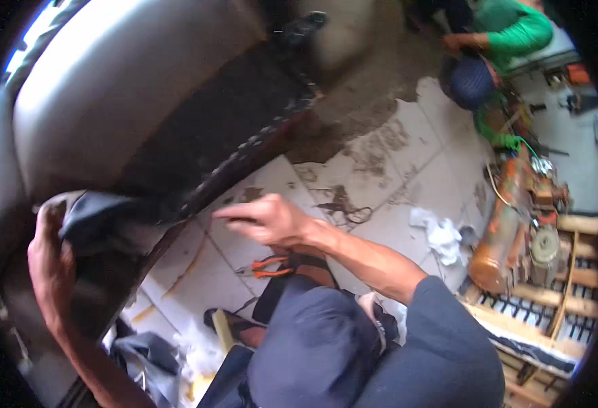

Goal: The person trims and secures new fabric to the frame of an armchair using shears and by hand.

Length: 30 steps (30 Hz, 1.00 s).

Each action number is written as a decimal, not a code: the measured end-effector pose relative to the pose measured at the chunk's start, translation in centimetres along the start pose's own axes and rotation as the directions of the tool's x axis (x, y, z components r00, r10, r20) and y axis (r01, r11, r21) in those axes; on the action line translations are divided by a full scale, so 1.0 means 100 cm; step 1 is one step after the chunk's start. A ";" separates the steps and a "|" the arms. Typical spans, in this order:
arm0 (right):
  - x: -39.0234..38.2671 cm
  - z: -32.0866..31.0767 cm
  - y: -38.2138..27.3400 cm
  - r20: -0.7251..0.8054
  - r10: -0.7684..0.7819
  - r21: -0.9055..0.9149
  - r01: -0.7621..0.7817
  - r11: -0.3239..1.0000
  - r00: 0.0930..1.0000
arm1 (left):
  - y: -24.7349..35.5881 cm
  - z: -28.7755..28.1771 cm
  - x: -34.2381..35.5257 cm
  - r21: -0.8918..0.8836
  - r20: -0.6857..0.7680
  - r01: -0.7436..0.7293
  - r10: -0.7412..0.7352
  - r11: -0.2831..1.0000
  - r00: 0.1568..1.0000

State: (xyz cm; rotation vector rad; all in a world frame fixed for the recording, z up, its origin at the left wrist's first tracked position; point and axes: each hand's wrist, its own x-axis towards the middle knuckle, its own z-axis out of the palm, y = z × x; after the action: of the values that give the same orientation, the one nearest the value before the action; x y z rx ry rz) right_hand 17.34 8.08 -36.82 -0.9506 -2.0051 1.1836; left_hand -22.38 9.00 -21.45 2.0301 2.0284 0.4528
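Note:
A brown and black upholstered seat fills the left side, with a row of small light marks along its lower edge. My left hand grips a folded flap of dark cover fabric at the seat's near corner. My right hand is close to that edge, a little apart from it. Its index finger points left and the others are curled; blur hides whatever it may hold. Below it, orange-handled pliers lie on the tiles beside a foot.
Another person in a green sleeve works at the far right. A rusty cylindrical tank stands near a wooden frame with dark webbing. White crumpled material lies on the stained tile floor. Dark cloth is at lower left.

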 end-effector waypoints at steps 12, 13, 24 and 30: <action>-0.312 -0.076 0.084 -0.434 0.797 -0.302 -0.901 0.310 0.420 | -0.009 -0.004 0.015 0.196 0.141 -0.037 0.009 0.980 0.990; -0.293 -0.065 0.087 -0.350 0.818 -0.328 -0.878 0.349 0.456 | -0.005 -0.008 0.014 0.207 0.141 -0.032 0.002 0.978 0.990; -0.199 -0.024 0.079 0.089 0.797 -0.545 -0.641 0.541 0.597 | 0.028 -0.018 -0.003 0.270 0.013 0.000 -0.004 0.963 1.000; -0.164 -0.015 0.056 0.030 0.643 -0.417 -0.575 0.704 0.765 | 0.045 0.008 0.017 0.136 0.027 -0.090 0.087 0.987 0.996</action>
State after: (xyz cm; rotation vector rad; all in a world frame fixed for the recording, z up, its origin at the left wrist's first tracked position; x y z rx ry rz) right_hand 29.09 -2.78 -43.62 -1.8968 -2.1756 1.2472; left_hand -17.91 10.73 -20.42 2.2022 2.0151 0.3149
